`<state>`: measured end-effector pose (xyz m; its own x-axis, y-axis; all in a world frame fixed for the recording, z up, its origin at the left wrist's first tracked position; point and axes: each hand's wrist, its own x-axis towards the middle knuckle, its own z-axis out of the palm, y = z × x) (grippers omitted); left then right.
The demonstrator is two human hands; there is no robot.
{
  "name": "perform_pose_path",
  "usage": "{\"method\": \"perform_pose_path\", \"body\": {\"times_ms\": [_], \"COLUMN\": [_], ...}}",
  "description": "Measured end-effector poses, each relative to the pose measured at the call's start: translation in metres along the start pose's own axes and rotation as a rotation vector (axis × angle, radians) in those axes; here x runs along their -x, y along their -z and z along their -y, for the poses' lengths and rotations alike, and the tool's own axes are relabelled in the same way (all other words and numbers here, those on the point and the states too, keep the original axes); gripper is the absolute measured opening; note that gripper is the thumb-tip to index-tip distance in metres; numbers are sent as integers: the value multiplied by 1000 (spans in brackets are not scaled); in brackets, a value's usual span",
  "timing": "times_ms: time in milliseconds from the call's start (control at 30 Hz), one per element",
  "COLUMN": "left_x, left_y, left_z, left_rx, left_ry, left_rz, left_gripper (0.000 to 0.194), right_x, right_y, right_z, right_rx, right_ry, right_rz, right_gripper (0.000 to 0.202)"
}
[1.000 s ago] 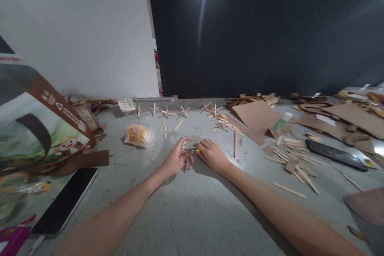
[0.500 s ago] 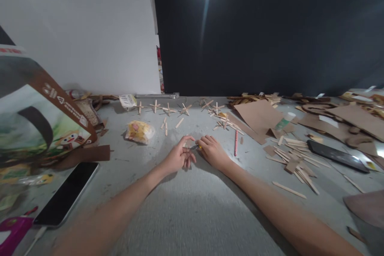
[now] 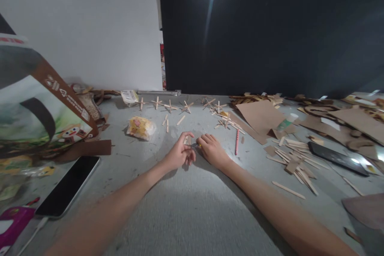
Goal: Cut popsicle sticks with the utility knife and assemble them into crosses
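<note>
My left hand (image 3: 179, 153) is closed on a small wooden craft stick (image 3: 187, 141), pinched between thumb and forefinger, with the other fingers curled below. Close beside it, my right hand (image 3: 212, 150) grips a small knife (image 3: 195, 145); a bit of yellow and a thin metal blade show, while the rest is hidden in the fist. The blade points left at the stick; whether it touches the wood I cannot tell. Beyond the hands lie loose sticks (image 3: 181, 120) and several crossed-stick pieces (image 3: 187, 107). A red patterned pencil (image 3: 237, 142) lies right of my right hand.
A yellow plastic packet (image 3: 141, 128) sits left of the hands. Phones lie at left (image 3: 69, 186) and right (image 3: 337, 159). A stick pile (image 3: 295, 160) and brown cardboard (image 3: 259, 117) cover the right side. A large printed bag (image 3: 57, 100) stands at left.
The view has shifted slightly. My left hand has turned a little, so more of the craft stick shows. Both hands keep their hold, and the other things stay in place.
</note>
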<state>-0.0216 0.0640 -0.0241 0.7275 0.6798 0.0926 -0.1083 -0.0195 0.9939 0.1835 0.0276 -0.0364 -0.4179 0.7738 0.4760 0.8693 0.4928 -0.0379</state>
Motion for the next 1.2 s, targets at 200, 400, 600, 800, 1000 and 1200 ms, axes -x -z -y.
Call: {"method": "perform_pose_path", "body": {"times_ms": [200,400,600,800,1000,1200], "left_x": [1,1,1,-3,-3,-5], "left_y": [-3,-2,-2,-3,-4,-3], "left_z": [-2,0,-1,5,6,10], "left_rx": [87,123,141,79,27,-77], "left_ry": [-20,8,27,49,91,71], "left_rz": [42,46,39,-38,-71,-64], "left_gripper": [56,63,66,68,77,85], "right_x": [2,2,2,4,4,5], "right_y": [-2,-5,-5,-3,-3,1], "right_z": [-4,-5,-6,-5,-6,-1], "right_rx": [-53,-105,-87,-170,-202,-205], "right_ry": [-12,-42,-40,-62,-113,25], "right_rz": [-31,-57,-38,-141,-219,-164], "right_gripper": [17,18,23,18,24,13]}}
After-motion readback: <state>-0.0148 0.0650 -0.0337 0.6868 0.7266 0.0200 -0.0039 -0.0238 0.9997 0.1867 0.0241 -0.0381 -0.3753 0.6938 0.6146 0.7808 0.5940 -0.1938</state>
